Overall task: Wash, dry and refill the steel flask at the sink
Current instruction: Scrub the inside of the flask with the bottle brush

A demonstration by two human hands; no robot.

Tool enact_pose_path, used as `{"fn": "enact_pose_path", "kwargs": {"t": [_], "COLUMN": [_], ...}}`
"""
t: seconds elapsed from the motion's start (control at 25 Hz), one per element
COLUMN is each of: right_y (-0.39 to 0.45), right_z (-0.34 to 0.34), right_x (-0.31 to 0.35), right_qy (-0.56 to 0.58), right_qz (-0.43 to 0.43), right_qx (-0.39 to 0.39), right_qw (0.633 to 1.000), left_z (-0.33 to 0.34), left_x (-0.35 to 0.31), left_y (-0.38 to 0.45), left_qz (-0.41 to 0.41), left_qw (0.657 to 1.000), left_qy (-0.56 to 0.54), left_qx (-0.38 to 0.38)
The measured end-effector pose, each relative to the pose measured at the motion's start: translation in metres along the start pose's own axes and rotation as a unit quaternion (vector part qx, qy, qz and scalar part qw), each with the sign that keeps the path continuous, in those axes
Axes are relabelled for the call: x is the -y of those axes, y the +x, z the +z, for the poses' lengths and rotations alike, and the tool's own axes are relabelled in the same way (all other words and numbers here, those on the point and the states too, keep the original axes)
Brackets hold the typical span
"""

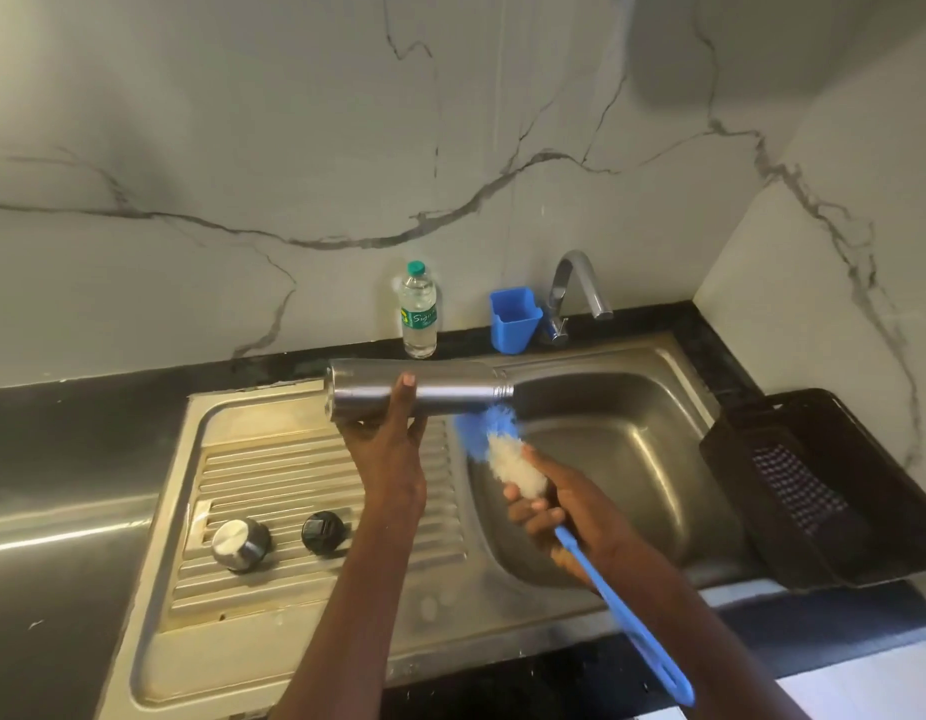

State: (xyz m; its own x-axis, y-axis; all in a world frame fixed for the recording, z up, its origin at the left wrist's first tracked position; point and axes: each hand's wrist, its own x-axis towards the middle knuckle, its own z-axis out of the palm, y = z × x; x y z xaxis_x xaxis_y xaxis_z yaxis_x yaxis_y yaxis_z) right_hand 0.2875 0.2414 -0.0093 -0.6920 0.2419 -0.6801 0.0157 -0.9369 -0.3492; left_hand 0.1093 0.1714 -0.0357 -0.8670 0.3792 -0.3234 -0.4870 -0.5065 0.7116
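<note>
Now, left hand (393, 449): fingers curled round steel flask (419, 389), level above sink (632, 459).
Right hand (559, 506): fingers gripping blue bottle brush (507, 454) below flask's mouth.

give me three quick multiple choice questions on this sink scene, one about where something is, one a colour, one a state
1. Where do the two caps lie?
A. in the basin
B. on the draining board
C. in the black crate

2. What colour is the brush handle?
A. blue
B. red
C. green

3. How is the flask held?
A. upright
B. on its side
C. mouth straight down

Answers:
1 B, the steel cap and black cap sit on the ribbed draining board.
2 A, the brush in the right hand has a blue handle.
3 B, the left hand holds the flask sideways, its mouth toward the basin.
</note>
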Motion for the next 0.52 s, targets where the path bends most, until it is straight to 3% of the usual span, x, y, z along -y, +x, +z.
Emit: {"fn": "enact_pose_path", "kwargs": {"t": [0.12, 0.2, 0.24, 0.32, 0.4, 0.44, 0.52], "right_y": [-0.020, -0.026, -0.027, -0.024, -0.016, -0.011, -0.001], "right_z": [0.004, 0.007, 0.007, 0.009, 0.009, 0.006, -0.004], "right_x": [-0.011, -0.021, -0.026, -0.029, -0.030, -0.029, -0.022], "right_qy": [-0.046, -0.187, -0.271, -0.456, -0.587, -0.614, -0.625], "right_qz": [-0.028, -0.149, -0.220, -0.348, -0.416, -0.430, -0.420], "right_qx": [-0.060, -0.147, -0.191, -0.251, -0.229, -0.210, -0.204], "right_qw": [0.997, 0.960, 0.917, 0.780, 0.656, 0.627, 0.625], "left_z": [-0.007, -0.011, -0.014, -0.019, -0.020, -0.021, -0.022], "left_x": [-0.002, -0.004, -0.004, -0.005, -0.005, -0.006, -0.012], "left_y": [0.009, 0.013, 0.014, 0.014, 0.009, 0.005, -0.001], "left_qz": [0.047, 0.066, 0.067, 0.048, 0.010, -0.016, -0.072], "left_qw": [0.998, 0.995, 0.993, 0.989, 0.987, 0.987, 0.987], "left_qy": [0.029, 0.071, 0.094, 0.132, 0.135, 0.126, 0.091], "left_qx": [0.008, 0.012, 0.017, 0.034, 0.081, 0.103, 0.110]}}
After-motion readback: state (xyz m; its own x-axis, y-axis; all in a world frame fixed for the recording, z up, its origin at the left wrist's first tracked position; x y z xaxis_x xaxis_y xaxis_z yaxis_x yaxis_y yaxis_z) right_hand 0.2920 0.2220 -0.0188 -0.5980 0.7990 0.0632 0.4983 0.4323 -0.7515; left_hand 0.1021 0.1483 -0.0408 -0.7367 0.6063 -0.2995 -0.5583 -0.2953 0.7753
